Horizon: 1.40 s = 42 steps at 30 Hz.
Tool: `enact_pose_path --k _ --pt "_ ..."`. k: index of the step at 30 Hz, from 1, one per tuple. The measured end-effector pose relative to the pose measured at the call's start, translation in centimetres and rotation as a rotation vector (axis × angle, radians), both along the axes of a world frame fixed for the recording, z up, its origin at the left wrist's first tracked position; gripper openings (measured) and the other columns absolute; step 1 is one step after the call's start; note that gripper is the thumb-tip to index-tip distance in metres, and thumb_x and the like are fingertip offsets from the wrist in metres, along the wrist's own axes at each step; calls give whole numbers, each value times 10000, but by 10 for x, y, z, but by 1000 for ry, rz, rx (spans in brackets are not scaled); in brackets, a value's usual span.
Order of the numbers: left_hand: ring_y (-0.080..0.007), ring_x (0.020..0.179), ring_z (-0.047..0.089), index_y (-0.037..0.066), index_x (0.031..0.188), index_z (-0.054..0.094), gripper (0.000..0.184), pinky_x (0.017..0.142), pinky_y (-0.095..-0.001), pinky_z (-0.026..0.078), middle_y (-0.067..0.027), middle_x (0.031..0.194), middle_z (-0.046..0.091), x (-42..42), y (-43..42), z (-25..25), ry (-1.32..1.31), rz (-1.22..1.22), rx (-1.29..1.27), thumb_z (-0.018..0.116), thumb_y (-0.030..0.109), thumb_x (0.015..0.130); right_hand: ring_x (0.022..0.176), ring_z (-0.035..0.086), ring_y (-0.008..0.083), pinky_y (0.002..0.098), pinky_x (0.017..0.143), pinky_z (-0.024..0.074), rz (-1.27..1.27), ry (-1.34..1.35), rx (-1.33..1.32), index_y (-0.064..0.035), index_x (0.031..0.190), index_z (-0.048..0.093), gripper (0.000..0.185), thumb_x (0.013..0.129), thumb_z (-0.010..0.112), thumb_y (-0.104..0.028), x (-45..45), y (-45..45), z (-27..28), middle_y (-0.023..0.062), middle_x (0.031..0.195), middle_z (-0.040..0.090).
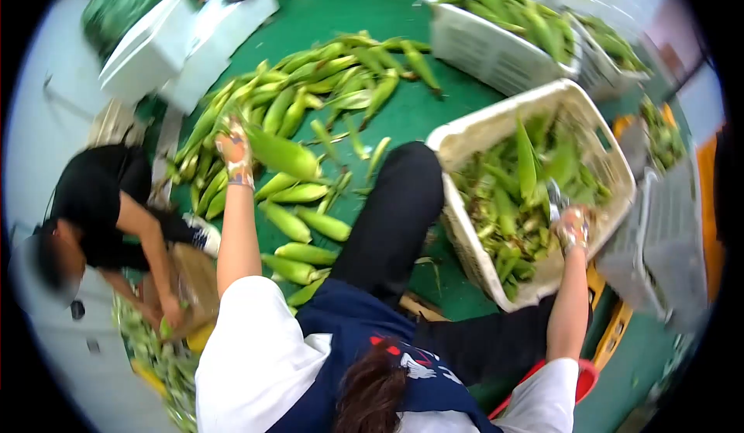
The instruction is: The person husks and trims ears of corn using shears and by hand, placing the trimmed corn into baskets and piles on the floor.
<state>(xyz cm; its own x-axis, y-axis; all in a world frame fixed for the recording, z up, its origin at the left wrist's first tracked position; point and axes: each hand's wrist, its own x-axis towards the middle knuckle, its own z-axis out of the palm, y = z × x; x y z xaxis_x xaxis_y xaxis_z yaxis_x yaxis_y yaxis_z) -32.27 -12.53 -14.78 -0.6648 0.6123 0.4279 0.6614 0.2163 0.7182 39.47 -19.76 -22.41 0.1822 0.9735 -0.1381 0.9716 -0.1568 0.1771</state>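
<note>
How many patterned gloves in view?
2: one glove on the left hand, at the corn pile; another on the right hand, holding a metallic tool over the husk crate. More could be hidden.

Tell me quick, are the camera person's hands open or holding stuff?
Left hand: at a green ear of corn; can't tell if it's gripping.
Right hand: closed, holding a shiny metal tool.

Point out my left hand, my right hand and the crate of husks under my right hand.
Left hand (235,151): head view, middle of the hand.
Right hand (573,227): head view, middle of the hand.
Crate (498,115): head view, far side near the rim.
</note>
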Motion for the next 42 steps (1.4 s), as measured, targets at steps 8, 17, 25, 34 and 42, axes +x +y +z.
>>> enact_pose_path --k 8,17,25,34,42 --pt "-362 746 600 40 841 611 368 641 -447 475 -214 845 614 -195 -148 -261 113 342 -631 477 381 807 681 543 313 375 609 455 90 238 -200 -3 915 559 306 744 543 -257 -97 -48 9 171 767 573" --pt "-322 1036 521 60 1100 527 500 847 -413 441 -181 1141 526 -178 -12 -293 -103 -492 -1442 569 414 750 715 518 318 385 633 437 -52 43 -337 1 958 548 331 770 525 -270 -66 -51 56 177 810 552" --pt "-300 1051 489 35 1232 387 719 843 -389 450 -161 1131 488 -186 266 -316 451 124 -836 678 362 662 859 506 340 416 733 421 -95 -76 -432 -10 995 564 347 756 525 -260 -26 -13 34 194 946 538" --pt "-200 988 546 8 1117 553 534 885 -316 411 -129 1098 578 -152 217 -308 -565 -597 -536 433 456 851 1020 493 365 449 847 404 -29 -190 -437 -24 1036 582 375 742 525 -249 28 -56 3 213 1098 522" --pt "-141 886 541 -12 1230 415 701 793 -272 450 -72 1098 537 88 166 -112 -1059 -1369 -481 728 82 610 726 536 164 315 656 452 -254 722 238 -33 932 557 259 698 639 -110 -175 49 97 58 790 580"
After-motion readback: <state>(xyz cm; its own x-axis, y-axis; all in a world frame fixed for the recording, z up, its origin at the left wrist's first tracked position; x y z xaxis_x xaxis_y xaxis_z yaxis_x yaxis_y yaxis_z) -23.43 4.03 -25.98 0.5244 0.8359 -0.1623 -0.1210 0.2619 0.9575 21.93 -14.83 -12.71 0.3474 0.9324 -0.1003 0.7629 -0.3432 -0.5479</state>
